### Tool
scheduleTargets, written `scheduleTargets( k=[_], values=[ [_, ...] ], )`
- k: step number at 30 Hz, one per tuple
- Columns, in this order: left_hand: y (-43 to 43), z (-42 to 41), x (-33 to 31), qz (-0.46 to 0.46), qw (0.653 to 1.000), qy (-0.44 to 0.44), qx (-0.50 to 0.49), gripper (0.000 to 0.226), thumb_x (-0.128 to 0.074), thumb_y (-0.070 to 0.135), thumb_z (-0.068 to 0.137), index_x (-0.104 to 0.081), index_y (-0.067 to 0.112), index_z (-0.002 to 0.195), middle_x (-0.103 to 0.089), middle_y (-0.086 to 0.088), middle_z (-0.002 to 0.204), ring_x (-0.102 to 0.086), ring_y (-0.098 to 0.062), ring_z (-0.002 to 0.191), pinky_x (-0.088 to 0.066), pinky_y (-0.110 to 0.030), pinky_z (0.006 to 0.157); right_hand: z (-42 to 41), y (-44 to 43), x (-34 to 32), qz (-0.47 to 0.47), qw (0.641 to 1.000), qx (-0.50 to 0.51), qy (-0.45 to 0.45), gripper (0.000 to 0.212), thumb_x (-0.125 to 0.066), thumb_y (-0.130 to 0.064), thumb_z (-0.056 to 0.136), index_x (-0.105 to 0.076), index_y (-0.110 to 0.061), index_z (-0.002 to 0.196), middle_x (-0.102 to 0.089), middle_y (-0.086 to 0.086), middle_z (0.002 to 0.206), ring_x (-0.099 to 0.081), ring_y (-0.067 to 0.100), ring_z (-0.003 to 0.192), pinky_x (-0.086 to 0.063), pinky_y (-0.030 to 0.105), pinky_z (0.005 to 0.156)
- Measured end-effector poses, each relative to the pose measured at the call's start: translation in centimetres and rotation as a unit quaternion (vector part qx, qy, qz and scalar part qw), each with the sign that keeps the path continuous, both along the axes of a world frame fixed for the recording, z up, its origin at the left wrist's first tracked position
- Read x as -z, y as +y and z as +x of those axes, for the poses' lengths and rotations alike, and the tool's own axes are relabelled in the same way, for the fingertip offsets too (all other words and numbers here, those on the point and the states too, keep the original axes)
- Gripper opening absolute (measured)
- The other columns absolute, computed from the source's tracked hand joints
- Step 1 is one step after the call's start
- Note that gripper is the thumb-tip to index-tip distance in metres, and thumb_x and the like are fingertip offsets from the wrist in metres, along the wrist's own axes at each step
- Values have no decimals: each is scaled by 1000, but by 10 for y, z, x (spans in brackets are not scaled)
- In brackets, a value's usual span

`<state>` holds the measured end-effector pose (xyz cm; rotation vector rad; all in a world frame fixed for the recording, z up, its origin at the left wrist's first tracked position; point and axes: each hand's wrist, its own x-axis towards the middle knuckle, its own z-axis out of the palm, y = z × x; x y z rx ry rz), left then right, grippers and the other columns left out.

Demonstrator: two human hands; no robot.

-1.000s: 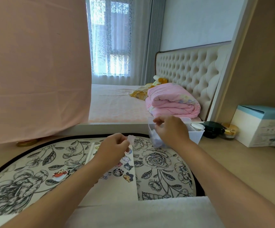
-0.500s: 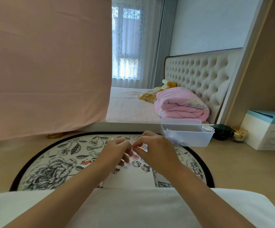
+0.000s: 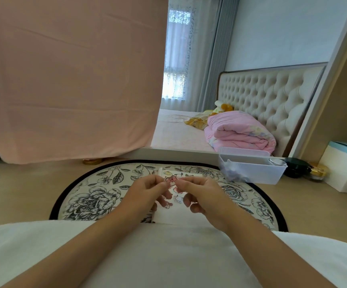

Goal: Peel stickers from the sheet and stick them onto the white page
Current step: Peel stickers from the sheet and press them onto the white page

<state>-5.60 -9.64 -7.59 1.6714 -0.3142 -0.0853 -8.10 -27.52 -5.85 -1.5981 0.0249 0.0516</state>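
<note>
A small pink cartoon sticker [image 3: 171,180] is held up between both hands above the white page [image 3: 175,212]. My left hand [image 3: 147,193] pinches its left edge with thumb and forefinger. My right hand [image 3: 201,197] pinches its right edge the same way. The white page lies on a round floral mat [image 3: 89,196] and carries several cartoon stickers, partly hidden by my fingers. I cannot make out a separate sticker sheet.
A white plastic bin [image 3: 251,172] with crumpled clear scraps stands at the mat's back right. Beyond it sit a black jar [image 3: 296,167], a gold-lidded jar [image 3: 318,171] and a white-and-blue box [image 3: 345,169]. A pink cloth [image 3: 68,80] hangs at the left. White fabric [image 3: 168,256] covers my lap.
My right hand came back from the white bin to meet my left hand. Both hands now pinch the sticker over the page. The camera has tilted and shifted left.
</note>
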Motion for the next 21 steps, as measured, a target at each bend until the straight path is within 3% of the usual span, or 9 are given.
scheduleTargets(
  k=[3, 6, 8, 10, 12, 15, 21],
  values=[
    [1, 3, 6, 19, 999, -21, -16, 12, -63, 13, 95, -67, 6, 87, -73, -3, 73, -65, -14, 61, -43, -25, 53, 0, 2, 4, -3, 1000, 1, 17, 16, -78, -25, 86, -77, -13, 97, -73, 1, 85, -53, 13, 56, -36, 25, 51],
    [2, 8, 9, 49, 997, -49, -41, 13, -64, 15, 96, -66, 11, 83, -72, 2, 69, -63, -10, 59, -44, -19, 54, 0, 3, 5, -62, 998, 26, -12, 11, -76, -22, 88, -77, -18, 98, -75, 3, 85, -55, 11, 54, -37, 22, 49],
    [4, 12, 11, 82, 992, -81, -51, 13, -64, 16, 95, -66, 16, 82, -72, 4, 69, -61, -9, 58, -49, -23, 58, 1, 3, 6, -117, 991, 38, -49, 12, -76, -22, 88, -77, -22, 100, -75, 4, 86, -56, 10, 53, -41, 18, 47],
    [5, 15, 14, 133, 981, -126, -58, 14, -64, 21, 95, -65, 22, 82, -71, 6, 71, -60, -8, 60, -51, -26, 62, 3, 3, 8, -192, 975, 55, -95, 18, -77, -26, 88, -76, -25, 106, -72, -1, 83, -58, 8, 55, -49, 15, 55],
    [5, 15, 16, 175, 970, -157, -61, 14, -63, 24, 95, -64, 26, 81, -69, 6, 71, -54, -2, 56, -46, -20, 59, 9, 2, 12, -266, 951, 81, -134, 27, -78, -35, 85, -72, -32, 112, -71, -10, 84, -59, 2, 59, -53, 22, 69],
    [4, 14, 17, 210, 959, -180, -61, 15, -63, 28, 95, -62, 30, 80, -66, 9, 71, -52, -2, 57, -43, -20, 58, 14, 0, 13, -294, 935, 99, -174, 21, -79, -42, 82, -74, -35, 100, -71, -16, 84, -57, 0, 60, -54, 30, 71],
    [4, 11, 14, 247, 944, -207, -65, 14, -63, 34, 93, -59, 34, 80, -64, 22, 77, -58, -8, 64, -50, -33, 63, 14, -4, 12, -323, 919, 95, -205, 7, -78, -39, 83, -77, -32, 83, -71, -18, 80, -56, -7, 63, -46, 25, 68]
  ],
)
